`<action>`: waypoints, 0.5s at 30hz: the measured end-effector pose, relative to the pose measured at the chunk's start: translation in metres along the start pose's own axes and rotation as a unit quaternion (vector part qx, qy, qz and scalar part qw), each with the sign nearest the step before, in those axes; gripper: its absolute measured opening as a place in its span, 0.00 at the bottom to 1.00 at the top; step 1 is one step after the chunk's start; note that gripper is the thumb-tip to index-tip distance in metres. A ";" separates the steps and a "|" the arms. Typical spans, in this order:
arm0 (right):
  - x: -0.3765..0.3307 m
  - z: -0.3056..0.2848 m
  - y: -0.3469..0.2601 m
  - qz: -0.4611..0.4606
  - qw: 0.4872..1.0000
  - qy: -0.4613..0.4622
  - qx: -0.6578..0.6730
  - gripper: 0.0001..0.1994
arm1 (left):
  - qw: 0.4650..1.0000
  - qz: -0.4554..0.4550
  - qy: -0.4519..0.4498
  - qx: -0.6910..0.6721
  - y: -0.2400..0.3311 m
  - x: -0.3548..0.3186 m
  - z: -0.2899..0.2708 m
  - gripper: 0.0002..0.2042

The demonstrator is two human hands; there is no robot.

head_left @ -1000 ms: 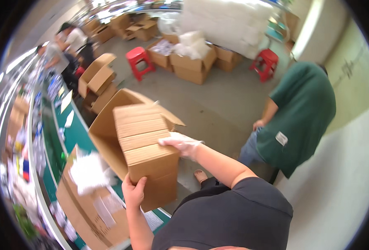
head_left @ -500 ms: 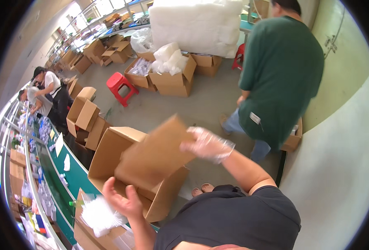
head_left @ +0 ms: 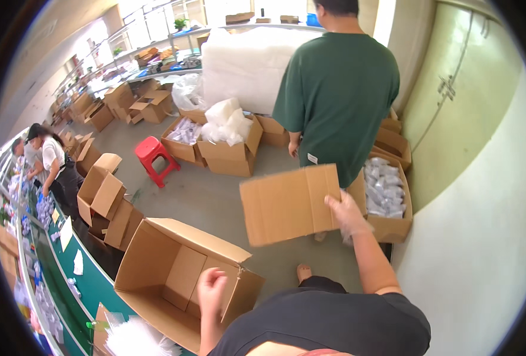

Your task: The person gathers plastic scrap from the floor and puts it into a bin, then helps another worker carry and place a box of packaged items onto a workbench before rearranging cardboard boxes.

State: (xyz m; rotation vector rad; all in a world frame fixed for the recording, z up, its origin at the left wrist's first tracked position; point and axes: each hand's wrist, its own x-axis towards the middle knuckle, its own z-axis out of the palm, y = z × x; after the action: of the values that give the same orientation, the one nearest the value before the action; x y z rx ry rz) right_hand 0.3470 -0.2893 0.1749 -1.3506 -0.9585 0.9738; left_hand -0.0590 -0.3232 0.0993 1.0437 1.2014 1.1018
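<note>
My right hand [head_left: 347, 215], in a clear plastic glove, grips the right edge of a flat brown cardboard sheet [head_left: 287, 204]. A vertical crease runs near the gripped end, and the sheet hangs above the floor in front of me. My left hand [head_left: 212, 288] is bare, its fingers curled in with nothing visible in them. It is in front of the large open cardboard box [head_left: 150, 267], over the near right side; whether it touches the box I cannot tell. The box is tilted, its opening facing me, and bare cardboard shows inside.
A person in a green shirt [head_left: 340, 101] stands ahead, beside a box of wrapped items [head_left: 385, 190]. A red stool [head_left: 155, 160] and several cartons stand on the floor. At left runs a green conveyor bench [head_left: 91, 270], with white fibrous material [head_left: 135, 338] near me. Two people work farther along.
The cardboard sheet has moved right, away from the box, in my right hand. My left hand has shifted right and its fingers have curled in. The person in green has stepped farther off.
</note>
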 end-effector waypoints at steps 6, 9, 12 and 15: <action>0.069 0.036 0.118 0.221 0.909 -0.049 0.351 0.28 | 0.971 0.048 -0.218 0.081 -0.034 0.058 0.123 0.30; 0.090 0.076 0.124 0.242 0.924 -0.164 0.245 0.21 | 0.975 -0.026 -0.002 -0.219 -0.055 0.132 0.166 0.26; 0.131 0.088 0.116 0.284 0.924 -0.240 0.085 0.15 | 0.934 -0.076 0.117 -0.328 -0.010 0.198 0.176 0.20; 0.186 0.077 0.093 0.216 0.907 -0.357 -0.053 0.13 | 0.969 0.106 0.190 0.119 -0.023 0.269 0.121 0.22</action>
State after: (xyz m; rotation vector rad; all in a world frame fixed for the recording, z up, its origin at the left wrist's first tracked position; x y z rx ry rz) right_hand 0.3331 -0.0891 0.0797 -1.3396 -1.2852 1.8594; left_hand 0.0736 -0.0647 0.0431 1.2001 1.5842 1.3933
